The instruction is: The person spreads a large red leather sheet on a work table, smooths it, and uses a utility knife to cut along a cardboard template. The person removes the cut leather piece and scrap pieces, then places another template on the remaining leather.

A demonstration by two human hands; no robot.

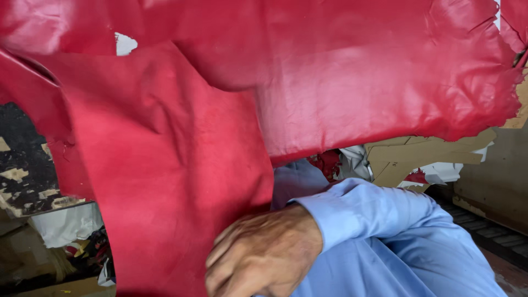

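Note:
A large sheet of red leather (pixel 231 99) hangs close to the camera and fills most of the view; one flap of it (pixel 165 209) drops to the bottom edge. Its right border is ragged and wrinkled. My right hand (pixel 263 254), in a light blue sleeve (pixel 374 220), is at the bottom centre with its fingers curled against the hanging flap's right edge, gripping it. My left hand is hidden, either behind the leather or out of frame.
Brown cardboard pattern pieces (pixel 410 157) and white paper scraps (pixel 443 171) lie behind the leather on the right, with small red offcuts (pixel 329 163). A dark, worn surface (pixel 25 165) and crumpled white paper (pixel 66 225) sit at the left. A wooden board (pixel 495 187) stands at the right.

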